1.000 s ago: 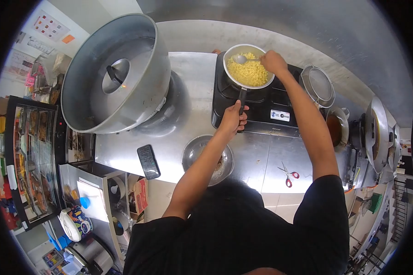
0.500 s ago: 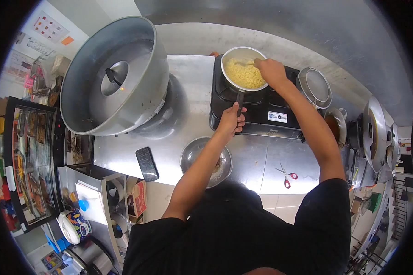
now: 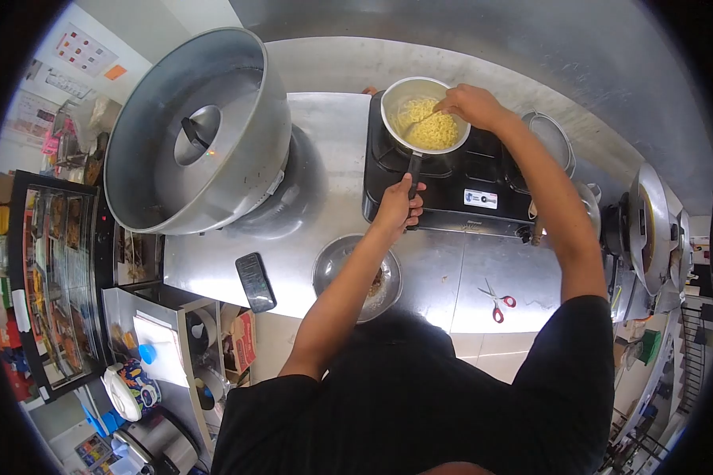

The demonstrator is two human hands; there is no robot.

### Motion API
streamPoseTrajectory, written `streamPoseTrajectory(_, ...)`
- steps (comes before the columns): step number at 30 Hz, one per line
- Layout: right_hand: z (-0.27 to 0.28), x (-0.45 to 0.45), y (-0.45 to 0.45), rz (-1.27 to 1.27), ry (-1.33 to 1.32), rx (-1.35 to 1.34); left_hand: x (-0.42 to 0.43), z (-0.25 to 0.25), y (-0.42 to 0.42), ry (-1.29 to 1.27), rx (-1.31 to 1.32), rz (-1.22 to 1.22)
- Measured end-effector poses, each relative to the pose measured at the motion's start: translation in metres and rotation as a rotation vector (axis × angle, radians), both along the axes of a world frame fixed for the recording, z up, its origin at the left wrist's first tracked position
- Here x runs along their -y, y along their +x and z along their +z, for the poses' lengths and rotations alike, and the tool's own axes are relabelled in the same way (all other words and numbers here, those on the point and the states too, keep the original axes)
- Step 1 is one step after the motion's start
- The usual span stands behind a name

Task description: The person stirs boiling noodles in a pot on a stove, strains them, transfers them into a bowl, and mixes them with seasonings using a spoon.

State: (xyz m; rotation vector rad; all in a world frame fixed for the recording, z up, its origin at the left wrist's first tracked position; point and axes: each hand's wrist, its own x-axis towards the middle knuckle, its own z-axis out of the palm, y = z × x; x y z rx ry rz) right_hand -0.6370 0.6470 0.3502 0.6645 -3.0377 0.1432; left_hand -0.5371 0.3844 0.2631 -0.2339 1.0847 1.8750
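Note:
A light-coloured saucepan (image 3: 390, 95) stands on the black gas stove (image 3: 444, 186), holding yellow curly noodles (image 3: 436, 133). My left hand (image 3: 398, 207) is closed round the pan's black handle (image 3: 415, 168). Over the pan's right rim, my right hand (image 3: 469, 104) grips a thin metal utensil (image 3: 413, 128) whose end dips into the noodles. Whether it is a fork or a spoon cannot be made out. Below my left forearm, a metal bowl (image 3: 325, 269) with brown bits inside sits on the steel counter, partly hidden by the arm.
A very large metal pot (image 3: 273, 119) stands on the left of the counter. A black phone (image 3: 255, 282) lies near the front edge, and red-handled scissors (image 3: 497, 302) lie to the right. A round strainer (image 3: 558, 138) is right of the stove, partly behind my right arm.
My right hand has shifted and turned, drawing the utensil through the noodles, which now lie more to the pan's right. My left hand keeps its hold on the handle.

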Motion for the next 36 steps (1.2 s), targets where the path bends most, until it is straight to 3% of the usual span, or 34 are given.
streamPoseTrajectory(3,0.017,-0.016,0.0,-0.003,0.113,0.007,0.0,0.001,-0.001,-0.002,-0.004,-0.001)
streamPoseTrajectory(7,0.046,-0.018,0.0,-0.32,0.18,-0.116,0.0,0.001,0.0,-0.009,-0.015,-0.002)
streamPoseTrajectory(10,0.02,-0.014,0.002,-0.418,0.299,-0.184,0.0,0.0,0.0,0.008,-0.015,0.002)
streamPoseTrajectory(13,0.01,0.0,0.012,-0.53,0.376,-0.009,0.0,0.003,0.0,-0.014,0.008,0.008)
streamPoseTrajectory(16,0.026,0.0,0.016,-0.679,0.222,0.262,0.0,0.002,0.0,-0.001,0.009,0.005)
streamPoseTrajectory(19,0.007,-0.015,0.005,-0.523,0.149,0.585,0.0,0.003,0.001,-0.009,-0.003,0.006)
streamPoseTrajectory(21,-0.017,-0.01,0.003,-0.448,0.158,0.529,0.0,0.005,0.001,-0.006,-0.012,0.006)
streamPoseTrajectory(29,-0.007,0.085,0.045,-0.282,0.391,0.278,-0.001,0.0,0.001,0.012,-0.002,0.007)
streamPoseTrajectory(36,-0.005,0.093,0.01,-0.429,0.285,0.169,-0.003,0.0,0.002,0.018,-0.004,0.018)
